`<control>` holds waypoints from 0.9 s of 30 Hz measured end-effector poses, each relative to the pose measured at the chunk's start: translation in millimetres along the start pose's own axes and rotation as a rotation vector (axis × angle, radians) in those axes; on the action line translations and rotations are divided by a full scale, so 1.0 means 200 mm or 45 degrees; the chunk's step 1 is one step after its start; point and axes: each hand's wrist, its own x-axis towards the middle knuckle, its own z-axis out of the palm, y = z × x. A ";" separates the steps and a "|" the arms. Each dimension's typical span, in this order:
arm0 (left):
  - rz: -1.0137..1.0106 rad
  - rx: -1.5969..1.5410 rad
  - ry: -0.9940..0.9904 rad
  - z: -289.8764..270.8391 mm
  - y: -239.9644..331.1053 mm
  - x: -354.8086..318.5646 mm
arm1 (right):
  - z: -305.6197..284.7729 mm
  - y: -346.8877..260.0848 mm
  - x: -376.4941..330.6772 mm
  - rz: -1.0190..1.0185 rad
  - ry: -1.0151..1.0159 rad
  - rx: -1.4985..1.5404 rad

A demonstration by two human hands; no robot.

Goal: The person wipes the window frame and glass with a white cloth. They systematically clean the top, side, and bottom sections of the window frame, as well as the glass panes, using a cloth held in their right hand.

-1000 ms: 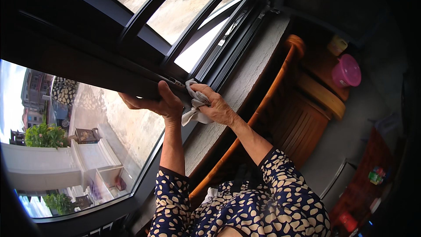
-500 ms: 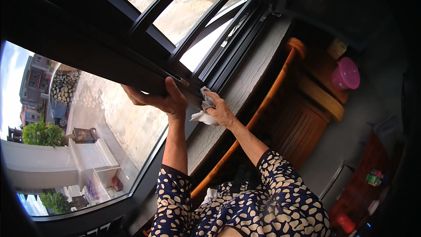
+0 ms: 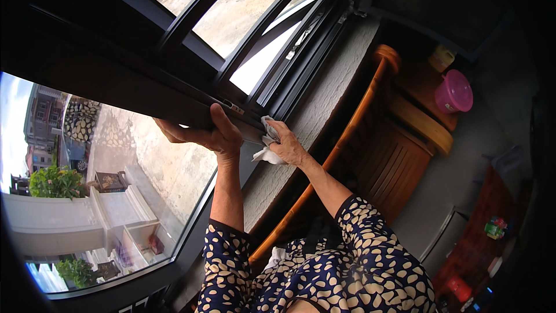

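A dark window frame runs slantwise across the upper left, with glass panes and curved bars beside it. My left hand is wrapped round the edge of this frame, thumb on the near face and fingers reaching behind it. Just to its right, my right hand grips a crumpled white cloth and presses it against the lower end of the frame, by the window track. A small metal latch sits on the frame's edge above the left thumb. The left fingertips are hidden.
A rough grey sill lies along the window. Close behind it stands a wooden bench with a curved back rail. A pink bucket and a yellow container rest at its far end. A reddish table with small items is at lower right.
The view has shifted slightly. Both hands keep nearly the same places on the frame, the right one still pressing the cloth at its lower end.
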 end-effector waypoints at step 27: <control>0.101 0.042 0.013 -0.01 0.00 0.02 | -0.06 0.10 0.03 0.202 0.396 -0.349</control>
